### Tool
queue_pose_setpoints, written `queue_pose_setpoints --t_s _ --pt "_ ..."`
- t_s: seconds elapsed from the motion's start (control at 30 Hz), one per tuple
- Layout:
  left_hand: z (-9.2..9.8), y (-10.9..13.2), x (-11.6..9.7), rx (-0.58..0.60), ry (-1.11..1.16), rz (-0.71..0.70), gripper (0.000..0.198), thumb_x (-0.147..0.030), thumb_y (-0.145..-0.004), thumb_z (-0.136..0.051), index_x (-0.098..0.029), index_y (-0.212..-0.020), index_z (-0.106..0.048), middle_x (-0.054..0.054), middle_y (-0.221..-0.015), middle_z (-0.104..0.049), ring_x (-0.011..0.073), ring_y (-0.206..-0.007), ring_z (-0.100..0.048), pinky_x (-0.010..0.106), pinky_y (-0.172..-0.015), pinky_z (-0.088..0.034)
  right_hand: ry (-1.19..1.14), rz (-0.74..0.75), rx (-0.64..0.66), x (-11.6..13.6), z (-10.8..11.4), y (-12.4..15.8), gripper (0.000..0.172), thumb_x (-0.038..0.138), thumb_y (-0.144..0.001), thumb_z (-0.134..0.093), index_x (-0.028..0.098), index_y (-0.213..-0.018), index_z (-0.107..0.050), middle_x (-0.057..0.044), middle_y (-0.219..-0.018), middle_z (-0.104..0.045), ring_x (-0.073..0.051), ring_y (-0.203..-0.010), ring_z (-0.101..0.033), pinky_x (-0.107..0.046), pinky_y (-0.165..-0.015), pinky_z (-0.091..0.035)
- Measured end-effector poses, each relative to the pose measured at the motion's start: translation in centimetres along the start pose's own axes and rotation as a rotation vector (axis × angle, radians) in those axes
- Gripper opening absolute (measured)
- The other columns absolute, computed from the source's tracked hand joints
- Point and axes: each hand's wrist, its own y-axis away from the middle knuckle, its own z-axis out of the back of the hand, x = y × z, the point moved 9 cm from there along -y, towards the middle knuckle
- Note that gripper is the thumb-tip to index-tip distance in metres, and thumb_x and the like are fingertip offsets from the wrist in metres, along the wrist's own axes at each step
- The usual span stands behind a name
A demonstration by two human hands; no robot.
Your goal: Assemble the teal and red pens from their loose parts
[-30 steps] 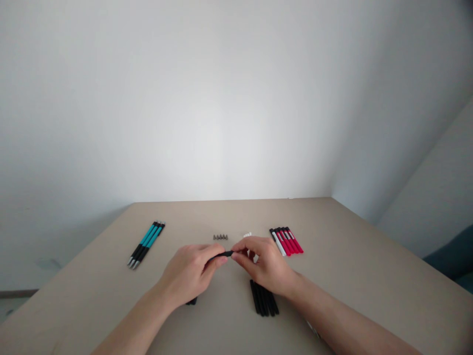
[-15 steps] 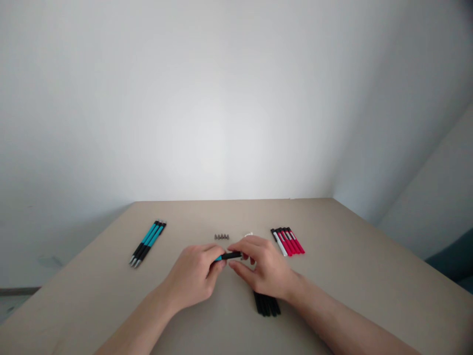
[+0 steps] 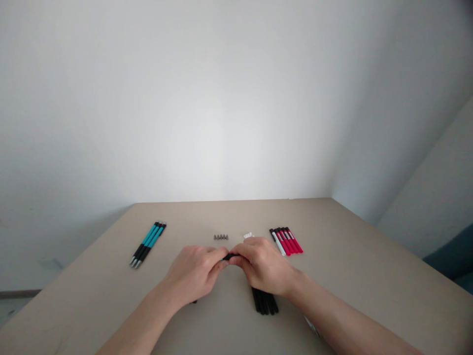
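Both my hands meet over the middle of the beige table (image 3: 351,256). My left hand (image 3: 194,273) and my right hand (image 3: 264,266) are closed on the two ends of one pen (image 3: 228,257), black with a bit of teal showing between the fingertips. Most of the pen is hidden inside the fingers. Under my right wrist lie several black pen barrels (image 3: 264,301) side by side. A dark piece (image 3: 193,301) peeks out below my left hand.
Three teal-and-black pens (image 3: 148,243) lie at the left. A row of small grey tips (image 3: 220,237) and a small white part (image 3: 247,234) sit behind my hands. Several red-and-black pen parts (image 3: 287,240) lie at the right. A white wall stands behind the table.
My hands have drawn closer together around the pen. Less of the pen shows between the fingers than half a second ago.
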Motion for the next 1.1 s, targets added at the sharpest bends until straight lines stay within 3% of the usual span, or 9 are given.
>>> queue_pose_setpoints --t_s 0.2,0.5,1.1 --pt "0.48 0.02 -0.13 0.01 -0.049 0.034 0.026 -0.034 -0.094 -0.037 -0.021 -0.079 -0.055 0.001 -0.067 -0.065 0.0195 -0.06 -0.06 0.028 -0.052 -0.029 0.031 -0.047 0.065 -0.11 -0.28 0.07 0.022 0.023 -0.092 -0.05 0.014 -0.078 -0.063 -0.008 -0.065 -0.066 -0.016 -0.059 -0.059 -0.026 -0.056 -0.033" --pt "0.57 0.03 0.09 -0.013 -0.038 0.006 0.028 -0.031 -0.092 -0.039 -0.021 -0.069 -0.051 -0.001 -0.058 -0.061 0.017 -0.052 -0.056 0.028 -0.05 -0.022 0.137 -0.052 0.128 -0.05 -0.79 0.44 0.031 0.029 -0.094 -0.046 0.016 -0.067 -0.053 -0.007 -0.059 -0.063 -0.013 -0.052 -0.054 -0.027 -0.052 -0.025" --pt "0.81 0.04 0.48 -0.073 -0.104 0.001 0.038 -0.04 -0.093 -0.039 -0.02 -0.064 -0.054 0.001 -0.053 -0.06 0.0156 -0.048 -0.054 0.029 -0.048 -0.017 0.073 -0.02 0.059 0.25 0.09 0.52 0.037 0.026 -0.093 -0.047 0.017 -0.058 -0.048 -0.001 -0.048 -0.05 -0.011 -0.044 -0.042 -0.028 -0.05 -0.02"
